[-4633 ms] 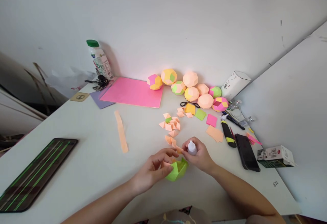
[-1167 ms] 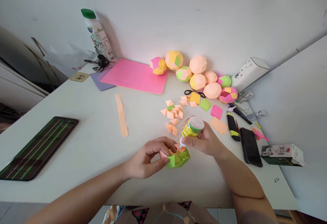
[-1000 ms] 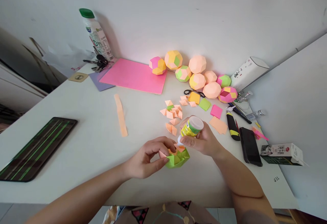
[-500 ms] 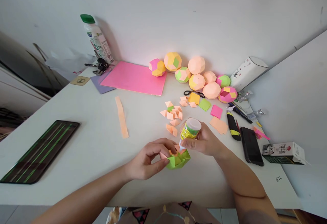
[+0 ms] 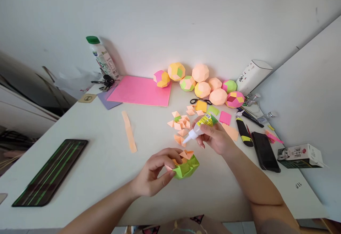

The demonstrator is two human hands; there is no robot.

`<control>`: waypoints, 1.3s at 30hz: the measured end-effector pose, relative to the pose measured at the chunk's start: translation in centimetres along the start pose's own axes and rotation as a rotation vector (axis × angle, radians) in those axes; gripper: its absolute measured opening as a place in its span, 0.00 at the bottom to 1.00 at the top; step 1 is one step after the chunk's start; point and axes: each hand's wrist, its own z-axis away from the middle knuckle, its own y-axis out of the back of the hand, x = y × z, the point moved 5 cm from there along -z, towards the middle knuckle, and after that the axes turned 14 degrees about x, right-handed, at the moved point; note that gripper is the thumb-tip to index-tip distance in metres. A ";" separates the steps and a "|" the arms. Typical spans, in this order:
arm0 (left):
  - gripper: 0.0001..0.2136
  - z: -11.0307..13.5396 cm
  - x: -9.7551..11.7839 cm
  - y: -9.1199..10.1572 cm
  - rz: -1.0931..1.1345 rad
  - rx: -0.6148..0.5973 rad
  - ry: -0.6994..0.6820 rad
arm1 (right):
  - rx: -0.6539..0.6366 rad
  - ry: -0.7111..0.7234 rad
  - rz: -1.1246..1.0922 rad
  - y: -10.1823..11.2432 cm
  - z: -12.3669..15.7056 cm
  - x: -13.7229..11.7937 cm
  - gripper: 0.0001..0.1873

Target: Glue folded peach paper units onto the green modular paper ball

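Between the thumb and fingers of my left hand [image 5: 156, 171] is a partly built paper ball [image 5: 188, 167], green on the near side with peach pieces at its far rim. My right hand [image 5: 217, 138] grips a glue bottle [image 5: 198, 129] with a yellow-green label. Its white nozzle points down and left, apart from the paper ball and a little above it. Just beyond the ball, several folded peach paper pieces [image 5: 179, 124] lie in a loose pile with a green one among them. My left fingertips partly cover the ball's inside.
Finished paper balls [image 5: 200, 73] sit along the wall, near black scissors [image 5: 201, 101] and stacks of paper squares [image 5: 225, 117]. A cutter [image 5: 243, 131], phone [image 5: 265, 151] and milk carton [image 5: 301, 155] are at right. A tablet [image 5: 50, 171] and peach strip [image 5: 129, 131] lie left.
My right hand has drawn the glue bottle up and away from the paper ball, tipping it from nozzle-down to a slant. My left hand keeps its hold. The camera view has shifted slightly.
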 end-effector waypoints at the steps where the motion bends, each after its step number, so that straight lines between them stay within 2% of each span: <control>1: 0.08 0.0 0.1 0.0 -0.009 0.000 -0.006 | -0.025 -0.002 -0.011 -0.1 0.1 -0.2 0.12; 6: 0.08 -0.1 0.6 -0.2 -0.025 -0.005 -0.021 | -0.123 0.125 0.056 -1.1 1.3 -1.6 0.07; 14: 0.07 0.3 0.3 -0.1 -0.063 -0.004 -0.005 | -0.115 0.256 0.282 -2.0 2.3 -2.2 0.11; 18: 0.08 0.4 0.1 -0.2 -0.071 -0.008 0.000 | -0.051 0.280 0.338 -1.5 2.2 -2.3 0.11; 21: 0.09 0.4 0.2 -0.2 -0.081 -0.012 -0.008 | -0.039 0.266 0.263 -1.2 2.1 -2.4 0.11; 26: 0.09 0.5 0.2 -0.2 -0.088 -0.016 -0.002 | -0.122 0.209 0.248 -1.6 2.1 -1.8 0.12; 32: 0.08 0.7 -0.1 -0.1 -0.075 -0.008 0.003 | -0.050 0.253 0.167 -1.3 1.9 -2.4 0.10; 36: 0.07 0.8 -0.1 -0.1 -0.077 -0.003 0.012 | -0.084 0.184 0.107 -1.2 1.7 -2.4 0.08; 39: 0.06 0.8 -0.1 0.0 -0.073 0.017 0.018 | -0.142 0.163 0.138 -0.9 1.6 -2.1 0.12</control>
